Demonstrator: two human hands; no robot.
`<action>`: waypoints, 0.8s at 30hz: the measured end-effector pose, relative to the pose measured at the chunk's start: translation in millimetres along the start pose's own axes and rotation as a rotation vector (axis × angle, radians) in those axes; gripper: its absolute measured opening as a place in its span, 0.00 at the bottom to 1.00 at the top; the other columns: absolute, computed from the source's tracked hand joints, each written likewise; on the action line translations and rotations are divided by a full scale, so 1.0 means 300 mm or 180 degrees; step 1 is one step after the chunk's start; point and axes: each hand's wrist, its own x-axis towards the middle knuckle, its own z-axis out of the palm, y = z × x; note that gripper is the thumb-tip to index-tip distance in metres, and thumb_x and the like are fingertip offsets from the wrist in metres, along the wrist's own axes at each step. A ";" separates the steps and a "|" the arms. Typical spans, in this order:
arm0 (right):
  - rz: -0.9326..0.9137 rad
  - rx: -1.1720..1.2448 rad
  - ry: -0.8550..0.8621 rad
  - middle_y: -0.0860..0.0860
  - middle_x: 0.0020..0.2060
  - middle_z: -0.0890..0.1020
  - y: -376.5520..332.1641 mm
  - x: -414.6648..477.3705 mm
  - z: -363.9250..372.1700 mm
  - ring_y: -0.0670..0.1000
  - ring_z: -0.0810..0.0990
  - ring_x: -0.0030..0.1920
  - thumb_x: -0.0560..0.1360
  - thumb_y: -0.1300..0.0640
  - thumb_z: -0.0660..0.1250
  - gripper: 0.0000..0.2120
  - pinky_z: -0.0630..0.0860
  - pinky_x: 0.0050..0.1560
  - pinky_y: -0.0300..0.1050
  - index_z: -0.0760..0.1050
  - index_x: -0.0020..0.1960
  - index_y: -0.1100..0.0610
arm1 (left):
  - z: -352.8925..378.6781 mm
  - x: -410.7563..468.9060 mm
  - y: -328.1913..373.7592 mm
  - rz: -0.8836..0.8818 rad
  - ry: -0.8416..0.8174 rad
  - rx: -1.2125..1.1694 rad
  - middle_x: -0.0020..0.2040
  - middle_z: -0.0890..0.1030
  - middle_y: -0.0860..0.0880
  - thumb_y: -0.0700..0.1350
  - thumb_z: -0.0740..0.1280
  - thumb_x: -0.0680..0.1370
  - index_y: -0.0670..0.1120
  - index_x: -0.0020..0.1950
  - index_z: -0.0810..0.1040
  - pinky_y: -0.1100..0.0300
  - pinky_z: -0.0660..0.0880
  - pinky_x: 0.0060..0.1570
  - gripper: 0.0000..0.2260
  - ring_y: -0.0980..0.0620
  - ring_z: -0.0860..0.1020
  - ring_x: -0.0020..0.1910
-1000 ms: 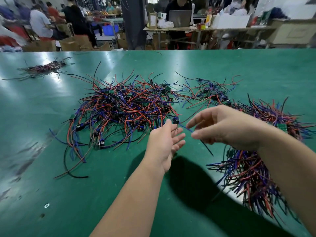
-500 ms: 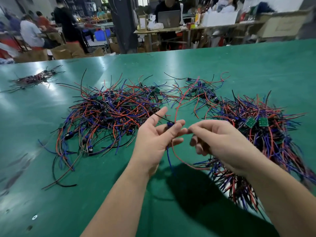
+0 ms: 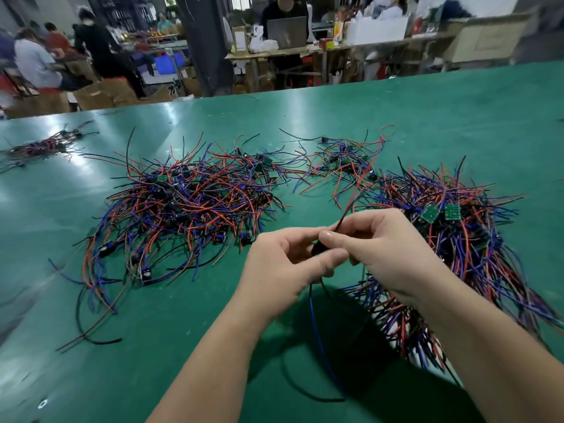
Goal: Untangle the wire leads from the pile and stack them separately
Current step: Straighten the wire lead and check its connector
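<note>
Your left hand (image 3: 280, 264) and right hand (image 3: 381, 248) are both pinching one wire lead (image 3: 314, 319); tugging hard could be dragging the pile (image 3: 189, 206) along.

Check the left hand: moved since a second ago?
Yes, the left hand pulled back from the tangled pile toward the person, meeting the right hand on a wire lead.

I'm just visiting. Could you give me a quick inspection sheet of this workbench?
Surface: green table, glossy.
Job's things: tangled pile left of centre; stack on the right; one lead held above the table.
Clutter: small bundle far left; white speck near the front edge.
Grippers: left hand and right hand both pinch the lead.
Cables: nothing seen besides the leads.
Surroundings: benches, laptop, cartons, people behind.
</note>
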 end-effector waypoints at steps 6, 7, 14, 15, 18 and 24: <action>-0.0051 0.0402 0.0093 0.51 0.28 0.82 -0.012 -0.004 0.002 0.43 0.72 0.26 0.66 0.55 0.74 0.08 0.68 0.27 0.35 0.81 0.29 0.54 | 0.002 -0.011 0.029 -0.0584 -0.0156 -0.0897 0.39 0.85 0.45 0.47 0.70 0.67 0.44 0.46 0.84 0.63 0.78 0.34 0.11 0.53 0.82 0.32; -0.0009 0.0573 0.0137 0.51 0.27 0.80 -0.018 -0.006 0.002 0.44 0.72 0.25 0.64 0.53 0.74 0.08 0.68 0.26 0.35 0.81 0.29 0.55 | -0.002 -0.012 0.036 -0.0650 -0.0203 -0.0940 0.38 0.85 0.45 0.47 0.71 0.66 0.44 0.44 0.85 0.63 0.78 0.33 0.11 0.53 0.82 0.32; 0.0233 0.1510 0.0901 0.49 0.23 0.77 -0.071 0.018 -0.084 0.42 0.74 0.24 0.61 0.54 0.72 0.09 0.71 0.25 0.32 0.78 0.34 0.60 | -0.038 -0.036 0.068 -0.1000 -0.1049 -0.0870 0.39 0.85 0.44 0.44 0.75 0.70 0.48 0.41 0.83 0.61 0.78 0.36 0.02 0.52 0.83 0.35; 0.0233 0.1604 0.0963 0.48 0.23 0.77 -0.075 0.019 -0.086 0.42 0.74 0.24 0.62 0.54 0.72 0.09 0.71 0.25 0.32 0.78 0.35 0.60 | -0.040 -0.039 0.073 -0.1002 -0.1128 -0.0888 0.39 0.85 0.45 0.43 0.72 0.71 0.49 0.40 0.83 0.62 0.78 0.36 0.02 0.52 0.83 0.35; 0.0179 0.1906 0.1069 0.49 0.26 0.78 -0.071 0.022 -0.072 0.43 0.75 0.25 0.64 0.54 0.71 0.07 0.71 0.25 0.33 0.79 0.32 0.59 | -0.045 -0.041 0.076 -0.1061 -0.1279 -0.0942 0.40 0.85 0.46 0.41 0.69 0.72 0.50 0.39 0.81 0.63 0.78 0.33 0.04 0.52 0.83 0.35; 0.0637 0.1630 0.0514 0.54 0.36 0.80 -0.054 0.037 -0.044 0.48 0.77 0.27 0.82 0.47 0.53 0.17 0.75 0.29 0.39 0.76 0.57 0.55 | -0.075 -0.037 0.094 -0.0450 -0.1047 -0.2657 0.44 0.85 0.51 0.48 0.77 0.65 0.51 0.45 0.84 0.63 0.80 0.32 0.10 0.54 0.84 0.41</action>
